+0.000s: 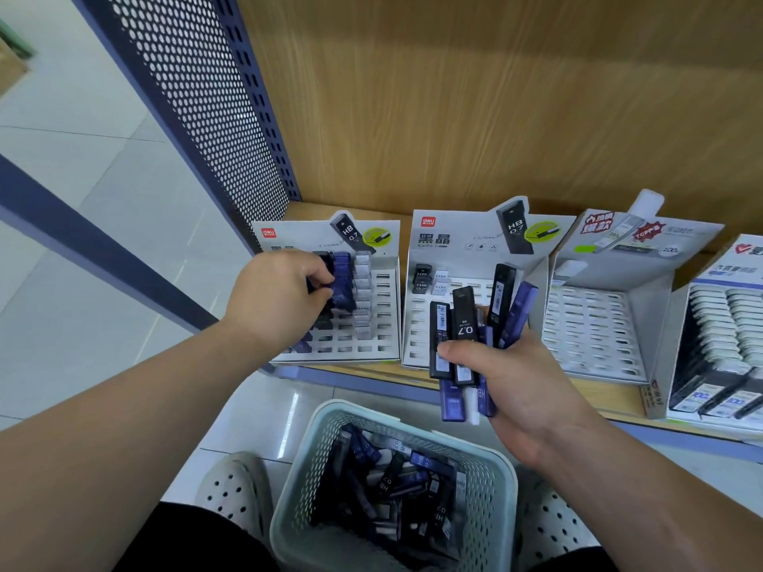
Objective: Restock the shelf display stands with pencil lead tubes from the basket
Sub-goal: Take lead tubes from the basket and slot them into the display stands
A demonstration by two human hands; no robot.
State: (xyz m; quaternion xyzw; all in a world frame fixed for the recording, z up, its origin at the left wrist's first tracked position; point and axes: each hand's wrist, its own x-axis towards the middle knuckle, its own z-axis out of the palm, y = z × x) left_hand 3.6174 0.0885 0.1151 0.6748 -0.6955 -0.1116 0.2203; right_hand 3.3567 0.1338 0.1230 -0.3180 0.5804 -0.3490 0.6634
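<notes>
Basket [305, 489] below — right grip [508, 377] clutches tubes [464, 324], left grip [280, 295] pinches blue tube [342, 291] at stand [384, 307].

Basket [301, 501]: pale green, perforated, on floor below shelf, holding loose black and blue lead tubes [396, 476] | Left display stand [384, 319]: white, slotted, left rows filled; blue tube [342, 299] pinched by left hand [276, 299] | Middle display stand [417, 324]: few tubes back-left | Tube bundle [464, 324]: black and blue, fanned upright, gripped by right hand [516, 386]

Black, probably navy tubes [475, 336]; mint basket [491, 485]
</notes>
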